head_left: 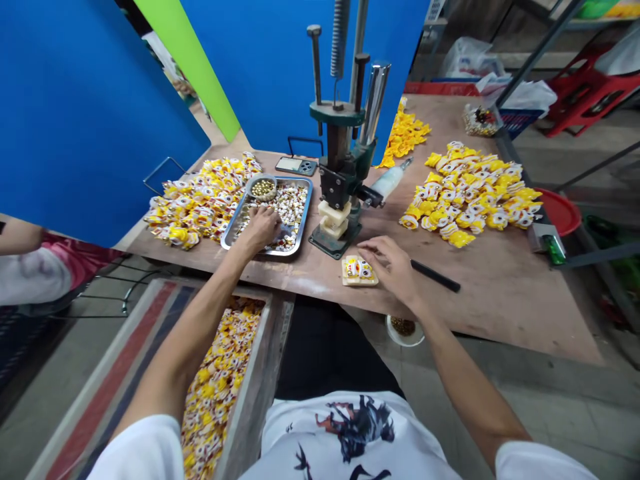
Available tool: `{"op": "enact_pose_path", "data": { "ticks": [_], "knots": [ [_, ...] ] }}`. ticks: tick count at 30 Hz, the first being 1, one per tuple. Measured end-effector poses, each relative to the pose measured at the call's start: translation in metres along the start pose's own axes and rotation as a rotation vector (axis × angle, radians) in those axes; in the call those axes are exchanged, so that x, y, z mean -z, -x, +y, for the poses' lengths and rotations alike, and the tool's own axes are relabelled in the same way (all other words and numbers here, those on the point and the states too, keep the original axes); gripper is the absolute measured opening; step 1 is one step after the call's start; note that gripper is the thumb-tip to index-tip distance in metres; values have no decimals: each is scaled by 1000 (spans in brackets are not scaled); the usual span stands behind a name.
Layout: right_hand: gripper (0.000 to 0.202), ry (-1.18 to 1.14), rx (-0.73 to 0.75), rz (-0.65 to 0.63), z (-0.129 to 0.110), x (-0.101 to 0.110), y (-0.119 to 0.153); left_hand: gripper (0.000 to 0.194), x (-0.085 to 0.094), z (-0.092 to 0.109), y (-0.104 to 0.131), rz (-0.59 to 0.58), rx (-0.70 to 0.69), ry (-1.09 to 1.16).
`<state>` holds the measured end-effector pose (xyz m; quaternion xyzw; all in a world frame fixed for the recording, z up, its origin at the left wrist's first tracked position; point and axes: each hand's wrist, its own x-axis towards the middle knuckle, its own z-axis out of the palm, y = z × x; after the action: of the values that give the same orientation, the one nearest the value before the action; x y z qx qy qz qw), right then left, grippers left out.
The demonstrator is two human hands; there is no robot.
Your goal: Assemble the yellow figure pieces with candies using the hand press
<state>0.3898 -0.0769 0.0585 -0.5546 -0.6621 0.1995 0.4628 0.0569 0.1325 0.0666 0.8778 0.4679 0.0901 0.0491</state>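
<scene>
The fingers [374, 252] of the right hand [395, 269] are loosely spread and curled downward at the centre of the frame, their tips touching the right edge of a small pale block [359, 272] that lies flat on the worktop [500, 293]; a yellow-and-white figure piece [359, 267] sits on top of the block, just left of the fingertips, and the hand grips nothing. A black pen [435, 275] lies on the wood just right of that hand.

The left hand [261, 229], left of centre, reaches into a metal tray [303, 221] of small pale parts, its fingers bent down into the heap; whether they have pinched a part cannot be told. A small bowl of brass-coloured beads [263, 189] stands in the tray's far corner, beyond the hand.

Between the two hands, slightly farther back, stands a green hand press [343, 173] with a white die stack at its foot. A heap of yellow figure pieces [200, 200] lies left of the tray, and another [470, 193] spreads over the right of the worktop. A phone [297, 165] lies behind the tray.

At the lower left, below the worktop's edge, a wooden crate [260, 387] holds more yellow pieces. Another person's arm [20, 237] shows at the left edge.
</scene>
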Motion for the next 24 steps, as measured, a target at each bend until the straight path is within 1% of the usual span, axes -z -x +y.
{"op": "enact_pose_path", "data": {
  "ticks": [2,3,4,5,7,9,10,11,13,15,17,20,24],
  "knots": [
    [27,-15,36,7,-9,-1,-8,10,14,25,13,40,15,188],
    [27,-31,60,-2,-14,-1,-12,7,21,42,21,21,6,319],
    [27,-50,88,-30,-19,0,-16,4,27,61,29,-35,-13,466],
    [27,-72,116,-78,-23,0,-19,4,31,80,37,-119,-35,618],
    [23,-108,144,-189,-27,0,-21,14,35,117,47,-315,-57,900],
    [20,-123,105,-239,-24,1,-20,25,30,143,49,-472,-33,1133],
    [20,-123,68,-235,-20,1,-19,29,25,151,47,-520,-8,1227],
    [21,-119,28,-217,-14,0,-18,32,18,156,43,-546,25,1306],
    [21,-119,-44,-185,1,-2,-17,34,1,160,34,-540,98,1419],
    [23,-145,-112,-176,18,-6,-18,33,-16,160,27,-502,185,1478],
    [28,-194,-187,-200,33,-11,-21,33,-28,159,23,-507,275,1514],
    [35,-274,-272,-283,48,-16,-25,28,-38,158,21,-573,380,1566],
    [37,-302,-317,-382,57,-15,-31,22,-42,157,18,-578,474,1594]
  ]
}}
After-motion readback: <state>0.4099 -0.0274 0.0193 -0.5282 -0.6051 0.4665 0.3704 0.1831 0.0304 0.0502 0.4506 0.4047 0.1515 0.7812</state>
